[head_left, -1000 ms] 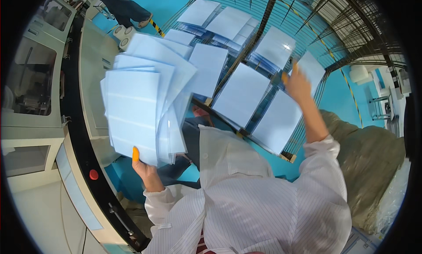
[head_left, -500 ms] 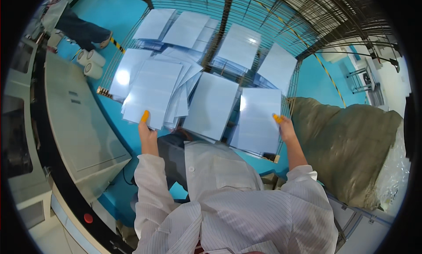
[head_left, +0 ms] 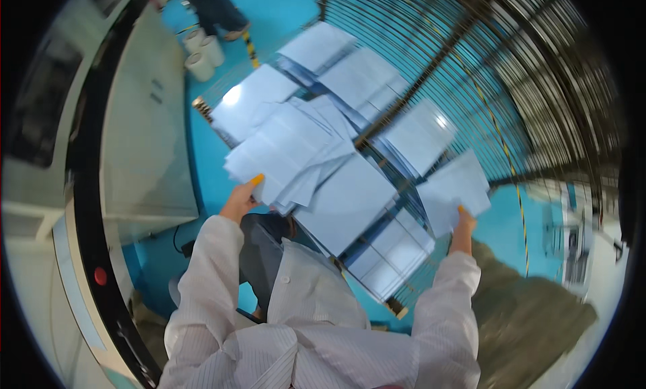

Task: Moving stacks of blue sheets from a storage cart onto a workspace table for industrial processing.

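As white sheets are grasped by left hand and right hand, near-right pile on dark wire rack is newly exposed.

Floor: turquoise, smooth, brightly lit. Floor marking: one yellow-and-black striped line, running down the right side. Cabinet: pale grey-green, flat-sided, at left, with a small dark slot. Machine housing: off-white, far left, with a dark window; black edge strip bearing a round red button. Rolls: white, grouped on the floor beyond the cabinet. Rack: dark wire, upper centre to right. Cover: brownish-green, crumpled, lower right, blurred. Stand: small, far right, details indistinct.
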`<state>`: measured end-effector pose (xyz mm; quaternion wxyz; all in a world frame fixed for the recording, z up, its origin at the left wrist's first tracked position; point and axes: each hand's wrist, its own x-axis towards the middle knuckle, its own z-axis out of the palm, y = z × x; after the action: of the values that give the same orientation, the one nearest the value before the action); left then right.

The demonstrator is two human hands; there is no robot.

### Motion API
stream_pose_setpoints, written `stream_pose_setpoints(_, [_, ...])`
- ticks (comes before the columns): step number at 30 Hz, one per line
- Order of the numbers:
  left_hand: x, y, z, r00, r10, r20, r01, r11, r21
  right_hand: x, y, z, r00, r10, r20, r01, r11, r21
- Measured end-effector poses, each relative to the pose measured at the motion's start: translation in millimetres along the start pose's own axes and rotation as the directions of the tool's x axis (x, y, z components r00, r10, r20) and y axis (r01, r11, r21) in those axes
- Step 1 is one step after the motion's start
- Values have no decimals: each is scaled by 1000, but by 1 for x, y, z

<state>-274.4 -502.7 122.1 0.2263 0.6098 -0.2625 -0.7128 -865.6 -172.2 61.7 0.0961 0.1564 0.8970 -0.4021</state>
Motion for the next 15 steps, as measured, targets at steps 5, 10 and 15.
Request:
stream_pose_setpoints(5, [-3,-12,0,979,82,187,-119,973,197,6,-4,-48,958,-170,229,47,886,462])
stream_pose_setpoints(10, [-25,-10,11,996,89,14,-86,888,451,-35,-8,-107,558,-373,742,-347,707,616])
stream_pose_setpoints(15, [-38,-15,6,968,225,-114,-95,742,664,-78,-54,-53,608,-308,732,-383,694,610])
